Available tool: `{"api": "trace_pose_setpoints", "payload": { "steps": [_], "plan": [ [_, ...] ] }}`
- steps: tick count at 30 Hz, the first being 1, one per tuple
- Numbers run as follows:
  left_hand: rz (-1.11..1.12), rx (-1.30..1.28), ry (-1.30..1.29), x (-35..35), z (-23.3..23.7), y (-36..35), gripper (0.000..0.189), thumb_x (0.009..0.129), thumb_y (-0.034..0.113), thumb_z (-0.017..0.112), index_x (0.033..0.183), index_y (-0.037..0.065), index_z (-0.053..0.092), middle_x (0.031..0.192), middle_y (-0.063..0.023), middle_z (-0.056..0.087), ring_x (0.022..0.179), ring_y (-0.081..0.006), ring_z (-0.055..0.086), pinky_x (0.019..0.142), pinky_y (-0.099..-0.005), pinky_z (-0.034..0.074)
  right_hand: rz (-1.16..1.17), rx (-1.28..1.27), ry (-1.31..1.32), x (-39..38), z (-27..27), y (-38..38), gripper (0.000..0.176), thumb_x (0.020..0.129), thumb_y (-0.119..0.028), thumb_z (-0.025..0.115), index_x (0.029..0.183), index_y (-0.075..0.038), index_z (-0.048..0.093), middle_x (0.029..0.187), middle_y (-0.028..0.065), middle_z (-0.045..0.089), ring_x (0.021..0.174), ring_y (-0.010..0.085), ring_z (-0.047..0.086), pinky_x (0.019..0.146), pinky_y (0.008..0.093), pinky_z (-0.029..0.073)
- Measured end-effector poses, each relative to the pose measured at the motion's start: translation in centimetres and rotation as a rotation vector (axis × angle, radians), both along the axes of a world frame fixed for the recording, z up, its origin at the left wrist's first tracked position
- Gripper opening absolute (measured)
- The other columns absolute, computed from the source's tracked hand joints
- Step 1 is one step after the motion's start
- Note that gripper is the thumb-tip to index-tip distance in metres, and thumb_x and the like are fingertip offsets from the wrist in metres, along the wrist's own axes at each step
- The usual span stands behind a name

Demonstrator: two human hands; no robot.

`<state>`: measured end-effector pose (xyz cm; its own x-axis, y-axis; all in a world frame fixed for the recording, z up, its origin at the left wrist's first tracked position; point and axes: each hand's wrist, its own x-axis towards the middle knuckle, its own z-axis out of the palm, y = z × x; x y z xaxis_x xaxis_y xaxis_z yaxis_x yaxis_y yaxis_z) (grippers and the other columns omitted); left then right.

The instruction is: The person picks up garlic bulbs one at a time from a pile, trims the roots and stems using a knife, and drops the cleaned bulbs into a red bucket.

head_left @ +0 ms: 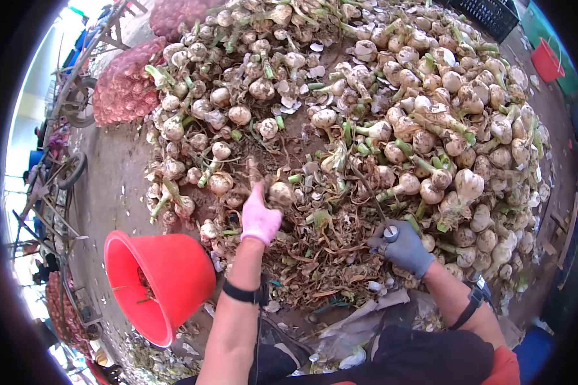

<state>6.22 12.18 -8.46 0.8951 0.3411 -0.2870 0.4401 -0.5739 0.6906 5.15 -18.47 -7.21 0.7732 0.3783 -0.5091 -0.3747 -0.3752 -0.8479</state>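
My left hand [261,217], in a pink glove, reaches into the garlic pile at the centre, its fingers at a dirty garlic bulb [280,194]; whether they grip it I cannot make out. In a grey glove, my right hand [402,247] is closed around the handle of a thin-bladed tool [374,194], which points up and left over the pile. Between the hands lie dry leaves and trimmings [321,247]. Garlic bulbs with stalks [430,141] are heaped behind and to the right.
A red bucket [183,273] lies tilted at the lower left, with some scraps inside. Full red mesh sacks [125,86] stand at the upper left near a metal cart and wheels [72,170]. A black crate [488,16] and a smaller red bucket [547,61] are at the upper right.
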Motion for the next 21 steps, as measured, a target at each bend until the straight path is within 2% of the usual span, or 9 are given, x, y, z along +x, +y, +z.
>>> {"api": "trace_pose_setpoints", "payload": {
  "steps": [2, 4, 6, 7, 10, 11, 12, 15, 21],
  "plan": [
    [0.061, -0.540, -0.049, -1.2, 2.8, -2.9, 0.067, 0.073, 0.001, 0.074, 0.133, -0.001, 0.044, 0.122, -0.0138, 0.059, 0.112, -0.0210, 0.057, 0.100, -0.0311, 0.043, 0.040, -0.060, -0.088, 0.2, 0.6, 0.2, 0.014, 0.076, -0.014, 0.073, 0.081, -0.003, 0.066, 0.067, 0.0072, 0.062, 0.061, 0.0133, 0.057, 0.061, 0.0294, 0.047],
    [0.088, -0.763, 0.007, -2.1, 6.1, -5.3, 0.063, 0.076, -0.004, 0.067, 0.133, -0.005, 0.041, 0.121, -0.0118, 0.057, 0.110, -0.0175, 0.056, 0.098, -0.0278, 0.043, 0.067, -0.100, -0.125, 0.5, 2.5, 0.9, 0.015, 0.075, -0.011, 0.074, 0.082, -0.003, 0.065, 0.069, 0.0048, 0.064, 0.062, 0.0107, 0.056, 0.059, 0.0286, 0.046],
    [0.068, -0.927, -0.028, -3.2, 7.1, -6.7, 0.063, 0.075, -0.007, 0.063, 0.134, -0.006, 0.040, 0.121, -0.0106, 0.057, 0.111, -0.0159, 0.054, 0.097, -0.0269, 0.043, 0.122, -0.109, -0.414, 0.7, 4.8, 1.7, 0.015, 0.076, -0.011, 0.072, 0.087, -0.003, 0.065, 0.071, 0.0104, 0.065, 0.060, 0.0182, 0.059, 0.059, 0.0308, 0.047],
    [0.068, -0.935, -0.027, -3.9, 7.3, -7.2, 0.060, 0.075, -0.009, 0.060, 0.132, -0.004, 0.042, 0.120, -0.0088, 0.056, 0.109, -0.0152, 0.054, 0.095, -0.0267, 0.043, 0.173, -0.106, -0.470, 0.9, 5.5, 2.0, 0.017, 0.074, -0.009, 0.071, 0.088, -0.004, 0.064, 0.072, 0.0147, 0.064, 0.063, 0.0290, 0.061, 0.060, 0.0343, 0.047],
    [-0.070, -0.906, -0.103, -4.8, 8.3, -8.9, 0.061, 0.076, -0.007, 0.062, 0.132, 0.003, 0.039, 0.112, -0.0051, 0.056, 0.103, -0.0149, 0.055, 0.092, -0.0296, 0.045, 0.290, -0.149, -0.546, 1.2, 7.4, 2.1, 0.021, 0.074, -0.016, 0.068, 0.093, -0.009, 0.061, 0.075, 0.0153, 0.065, 0.074, 0.0350, 0.064, 0.064, 0.0419, 0.050],
    [-0.494, -0.160, -0.348, -5.4, 6.6, -8.5, 0.074, 0.077, -0.004, 0.066, 0.139, 0.005, 0.027, 0.111, -0.0056, 0.056, 0.104, -0.0159, 0.056, 0.089, -0.0314, 0.048, 0.335, -0.175, -0.559, 1.2, 8.0, 2.0, 0.023, 0.072, -0.017, 0.069, 0.092, -0.010, 0.059, 0.075, 0.0142, 0.064, 0.074, 0.0346, 0.065, 0.064, 0.0423, 0.051],
    [-0.497, -0.158, -0.348, -5.9, 6.3, -8.5, 0.074, 0.077, -0.004, 0.066, 0.139, 0.005, 0.027, 0.111, -0.0056, 0.056, 0.104, -0.0159, 0.056, 0.089, -0.0314, 0.048, 0.331, -0.173, -0.560, 1.0, 8.2, 2.0, 0.023, 0.072, -0.017, 0.069, 0.092, -0.010, 0.059, 0.075, 0.0142, 0.064, 0.074, 0.0346, 0.065, 0.064, 0.0423, 0.051],
    [-0.182, -0.695, -0.177, -6.4, 7.7, -9.3, 0.092, 0.074, -0.001, 0.074, 0.143, 0.007, 0.013, 0.116, -0.0076, 0.056, 0.104, -0.0191, 0.060, 0.087, -0.0328, 0.051, 0.382, -0.211, -0.587, 0.5, 8.8, 1.7, 0.023, 0.071, -0.015, 0.067, 0.092, -0.010, 0.059, 0.076, 0.0130, 0.064, 0.075, 0.0340, 0.065, 0.064, 0.0430, 0.050],
    [-0.127, -0.865, -0.291, -6.3, 9.5, -10.0, 0.084, 0.076, 0.007, 0.078, 0.141, 0.006, 0.025, 0.114, -0.0068, 0.059, 0.102, -0.0163, 0.060, 0.089, -0.0328, 0.052, 0.418, -0.184, -0.631, -0.1, 9.2, 1.3, 0.023, 0.071, -0.015, 0.065, 0.092, -0.011, 0.058, 0.077, 0.0122, 0.063, 0.073, 0.0339, 0.064, 0.061, 0.0444, 0.049]
  ]
}}
